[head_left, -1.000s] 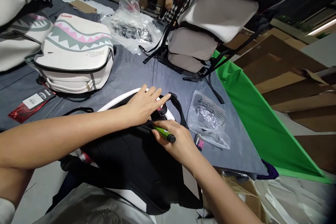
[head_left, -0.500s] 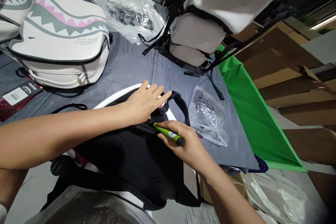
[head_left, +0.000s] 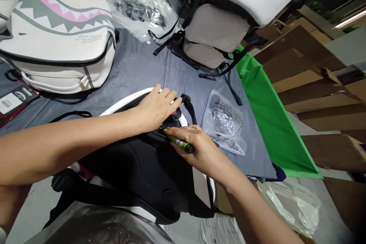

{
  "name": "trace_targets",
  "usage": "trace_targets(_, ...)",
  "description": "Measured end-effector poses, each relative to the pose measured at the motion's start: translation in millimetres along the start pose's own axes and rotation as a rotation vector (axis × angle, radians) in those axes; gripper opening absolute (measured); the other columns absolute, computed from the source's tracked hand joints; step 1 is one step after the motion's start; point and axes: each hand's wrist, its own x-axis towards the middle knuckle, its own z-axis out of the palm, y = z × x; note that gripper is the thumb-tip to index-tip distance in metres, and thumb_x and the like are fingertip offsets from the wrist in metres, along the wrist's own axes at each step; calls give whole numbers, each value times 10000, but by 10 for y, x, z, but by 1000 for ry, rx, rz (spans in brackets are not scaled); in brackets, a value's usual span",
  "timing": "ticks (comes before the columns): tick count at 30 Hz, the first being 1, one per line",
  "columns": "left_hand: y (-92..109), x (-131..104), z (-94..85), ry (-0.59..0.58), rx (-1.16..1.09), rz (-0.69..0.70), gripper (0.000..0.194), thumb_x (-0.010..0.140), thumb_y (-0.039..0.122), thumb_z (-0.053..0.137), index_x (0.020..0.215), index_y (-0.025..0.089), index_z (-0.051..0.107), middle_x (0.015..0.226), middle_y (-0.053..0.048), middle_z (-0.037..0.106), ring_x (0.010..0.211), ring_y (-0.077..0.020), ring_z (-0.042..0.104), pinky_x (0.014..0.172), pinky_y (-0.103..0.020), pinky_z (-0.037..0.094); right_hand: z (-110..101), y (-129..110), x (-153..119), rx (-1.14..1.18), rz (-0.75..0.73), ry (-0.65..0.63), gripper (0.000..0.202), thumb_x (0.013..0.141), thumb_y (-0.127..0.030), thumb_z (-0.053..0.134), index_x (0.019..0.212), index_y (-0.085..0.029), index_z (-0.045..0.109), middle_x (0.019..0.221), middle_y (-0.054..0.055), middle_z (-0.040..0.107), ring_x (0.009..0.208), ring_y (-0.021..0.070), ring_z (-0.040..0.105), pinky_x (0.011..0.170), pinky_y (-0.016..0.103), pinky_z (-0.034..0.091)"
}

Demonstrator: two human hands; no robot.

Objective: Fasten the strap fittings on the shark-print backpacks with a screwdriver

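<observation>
A black padded bag, which looks like a backpack with its back panel up (head_left: 148,175), lies before me and has a white rim along its top edge. My left hand (head_left: 157,108) closes over that top edge near a black strap, its fingertips bent over the rim. My right hand (head_left: 197,141) is wrapped round a slim green pen-shaped tool (head_left: 179,142) with a black end. The tool's front end points in under my left hand, against the black fabric. Its tip is hidden, so its kind is unclear.
A white backpack (head_left: 65,23) with a pink and grey zigzag print stands at left, a grey one (head_left: 217,28) at the back right. A clear plastic packet (head_left: 224,122) lies on the grey cloth (head_left: 137,68). A green bin (head_left: 274,122) and cardboard boxes (head_left: 309,84) stand at right.
My right hand and the green tool have shifted slightly up and left, closer to my left hand. The left hand keeps its hold, and the whole view has shifted a little.
</observation>
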Motion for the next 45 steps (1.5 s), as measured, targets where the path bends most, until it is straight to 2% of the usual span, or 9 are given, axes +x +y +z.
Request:
trace_targets(13, -13, -29, 1, 10, -9, -14, 674, 847, 355, 604, 1455, 168, 381, 1504, -144, 413, 1247, -314, 454, 1024, -436, 317, -66, -30, 57, 55, 21, -64, 363, 824, -45, 616, 1115, -238, 713, 1075, 37, 757, 951, 203, 727, 864, 323, 564)
trace_targets(25, -17, -26, -1, -17, -25, -21, 701, 848, 382, 623, 1470, 189, 363, 1518, -136, 396, 1274, -318, 434, 1043, -440, 296, -20, -9, 40, 50, 73, -48, 344, 830, -73, 649, 1126, -237, 714, 1080, 36, 756, 940, 216, 725, 857, 349, 552)
trace_targets(30, -28, -27, 7, 2, -24, -13, 670, 855, 358, 605, 1459, 171, 382, 1511, -148, 404, 1266, -324, 437, 1025, -437, 306, -2, -9, 5, 4, 111, -47, 318, 845, -105, 654, 1136, -223, 704, 1086, 50, 751, 976, 232, 707, 900, 400, 519)
trace_targets(37, -6, -51, -1, -1, -3, -5, 720, 848, 359, 623, 1476, 129, 359, 1508, -171, 407, 1280, -328, 431, 1034, -442, 318, 1, -55, 24, -36, 165, -67, 309, 843, -117, 663, 1127, -230, 710, 1032, 46, 758, 936, 228, 705, 875, 391, 503)
trace_targets(39, -7, -39, -47, -31, -7, -8, 764, 835, 379, 653, 1489, 136, 342, 1523, -175, 389, 1300, -326, 421, 1055, -441, 309, 17, -72, 18, -45, 178, -48, 305, 848, -123, 665, 1129, -234, 710, 1045, 47, 754, 952, 230, 699, 876, 388, 497)
trace_targets(41, -45, -22, -141, -108, -23, 6, 871, 800, 414, 706, 1520, 157, 288, 1571, -179, 310, 1347, -327, 384, 1081, -440, 300, 32, -87, -15, -70, 196, -39, 303, 853, -133, 668, 1137, -231, 708, 1037, 56, 751, 946, 234, 694, 868, 393, 492)
trace_targets(43, -127, -21, -273, -231, -39, -18, 1050, 724, 447, 782, 1556, 201, 191, 1627, -175, 166, 1421, -352, 288, 1106, -464, 289, 50, -97, -72, -99, 215, -29, 308, 847, -138, 678, 1141, -226, 706, 994, 59, 754, 905, 234, 696, 849, 400, 487)
trace_targets(45, -234, -54, -404, -371, -69, -132, 1207, 656, 462, 831, 1574, 263, 73, 1649, -164, 45, 1452, -393, 225, 1098, -494, 315, 83, -104, -129, -83, 202, 28, 312, 841, -135, 683, 1138, -227, 702, 973, 50, 757, 890, 228, 695, 843, 398, 480)
